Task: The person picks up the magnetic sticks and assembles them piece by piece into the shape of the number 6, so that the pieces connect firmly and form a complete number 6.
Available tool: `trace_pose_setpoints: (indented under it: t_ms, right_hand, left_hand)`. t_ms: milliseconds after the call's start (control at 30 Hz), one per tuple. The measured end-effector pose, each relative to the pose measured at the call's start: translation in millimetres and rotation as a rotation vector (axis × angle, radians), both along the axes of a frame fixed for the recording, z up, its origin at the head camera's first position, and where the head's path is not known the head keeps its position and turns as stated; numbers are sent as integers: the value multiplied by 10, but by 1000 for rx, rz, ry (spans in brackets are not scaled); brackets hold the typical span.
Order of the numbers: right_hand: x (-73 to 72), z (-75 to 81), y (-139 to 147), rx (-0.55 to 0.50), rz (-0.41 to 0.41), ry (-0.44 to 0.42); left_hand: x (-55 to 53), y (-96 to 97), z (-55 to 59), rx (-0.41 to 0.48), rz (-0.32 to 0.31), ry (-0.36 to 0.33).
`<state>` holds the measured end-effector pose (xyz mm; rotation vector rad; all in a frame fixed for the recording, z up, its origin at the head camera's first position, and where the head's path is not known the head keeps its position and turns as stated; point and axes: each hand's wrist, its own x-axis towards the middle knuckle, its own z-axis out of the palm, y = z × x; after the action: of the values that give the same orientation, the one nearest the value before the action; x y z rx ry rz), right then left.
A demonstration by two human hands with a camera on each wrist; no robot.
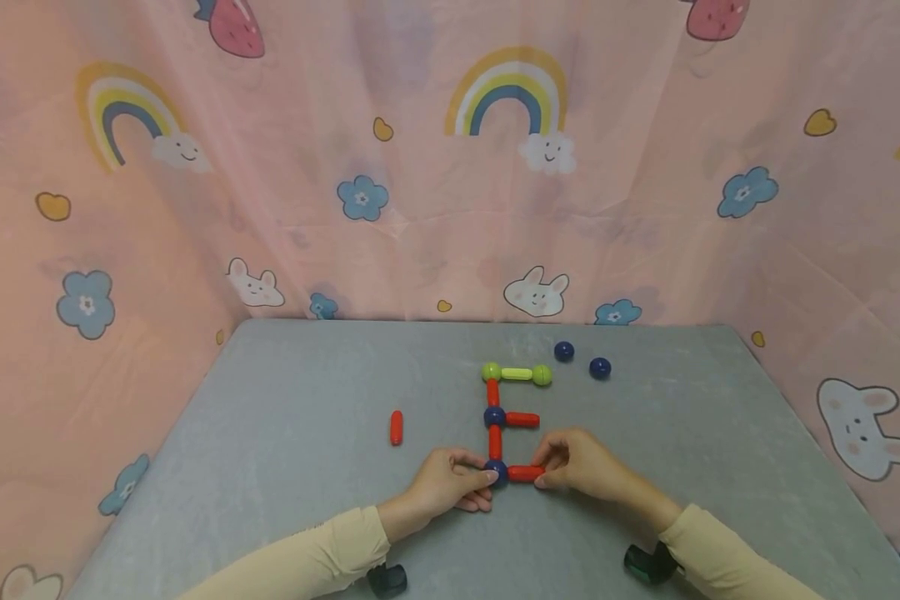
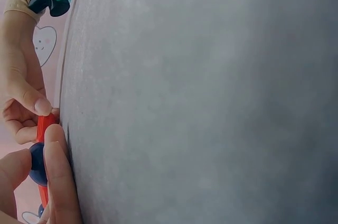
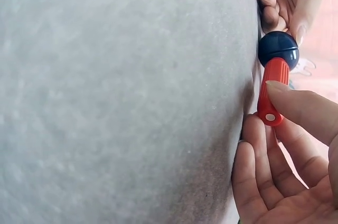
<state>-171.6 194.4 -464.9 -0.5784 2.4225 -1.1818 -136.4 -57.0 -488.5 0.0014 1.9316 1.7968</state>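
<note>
On the grey table lies an E-like figure of rods and balls. My left hand (image 1: 444,483) pinches the dark blue ball (image 1: 497,472) at its lower corner between thumb and fingers. My right hand (image 1: 581,464) holds the outer end of a red rod (image 1: 525,473), whose inner end meets that ball. In the right wrist view the ribbed red rod (image 3: 273,89) shows a pale round end beside my thumb. Upward from the held ball run a red rod (image 1: 495,442), a second blue ball (image 1: 494,417) with a red side rod (image 1: 523,420), and another red rod (image 1: 492,392).
Topping the figure are a green ball (image 1: 491,372), a light green rod (image 1: 517,374) and another green ball (image 1: 542,375). A loose red rod (image 1: 397,427) lies to the left. Two loose blue balls, one nearer the back (image 1: 564,351), sit behind right. A pink printed curtain (image 1: 435,242) surrounds the table.
</note>
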Motion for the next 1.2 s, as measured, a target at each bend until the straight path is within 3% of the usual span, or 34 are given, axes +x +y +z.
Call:
trace_pose_setpoints:
  t_ms: [767,1067,1200]
  right_hand:
    - [7,7,24,-18,33,-9]
    - [8,3,49,-23,46,-9]
    - [7,3,62,-44,54,-8]
  left_hand:
    - [-2,-8,17,-3,-17,-5]
    - [-54,-66,78,-38,-100,-31]
    - [-118,-123,166,-72,-124,20]
